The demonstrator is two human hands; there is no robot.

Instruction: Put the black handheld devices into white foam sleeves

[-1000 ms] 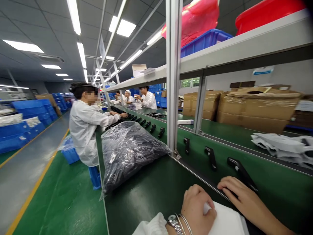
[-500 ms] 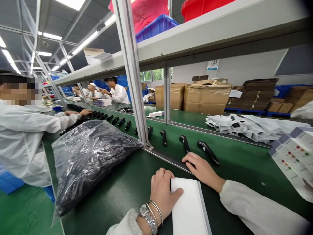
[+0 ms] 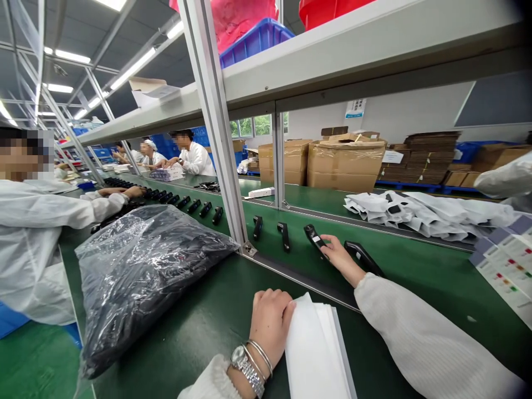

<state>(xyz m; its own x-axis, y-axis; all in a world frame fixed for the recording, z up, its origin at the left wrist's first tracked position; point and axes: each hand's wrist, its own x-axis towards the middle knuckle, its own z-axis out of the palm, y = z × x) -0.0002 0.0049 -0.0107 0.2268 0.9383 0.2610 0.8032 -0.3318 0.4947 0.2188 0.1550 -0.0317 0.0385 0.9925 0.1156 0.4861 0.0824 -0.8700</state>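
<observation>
**Right hand on belt part, left pinning sleeves**

Right hand (image 3: 338,256) is stretched out over the conveyor belt (image 3: 415,271), fingers (image 3: 328,239) touching the black handheld part (image 3: 315,239) that lies on the belt's near half, between two more black parts (image 3: 284,235) and (image 3: 362,257). Fingers look loosely curled against it; can't tell whether they have closed round it. Left hand (image 3: 270,321) is clenched on the left edge of the white sleeve stack (image 3: 316,354) at the near edge of the tabletop (image 3: 208,327).

To do it well, I'd say: take the part by its narrow body, not the labelled face, lift clear of the belt rail (image 3: 299,277), and don't knock the neighbours. Keep the left hand pressing the stack so the top sleeve stays squared.

Versus half a second ago: the right hand has gone from the belt's near rail out onto the belt and now meets the part. Left hand has barely moved. View has shifted slightly. Bag of black parts (image 3: 141,271) sits at the tabletop's left edge as before.
</observation>
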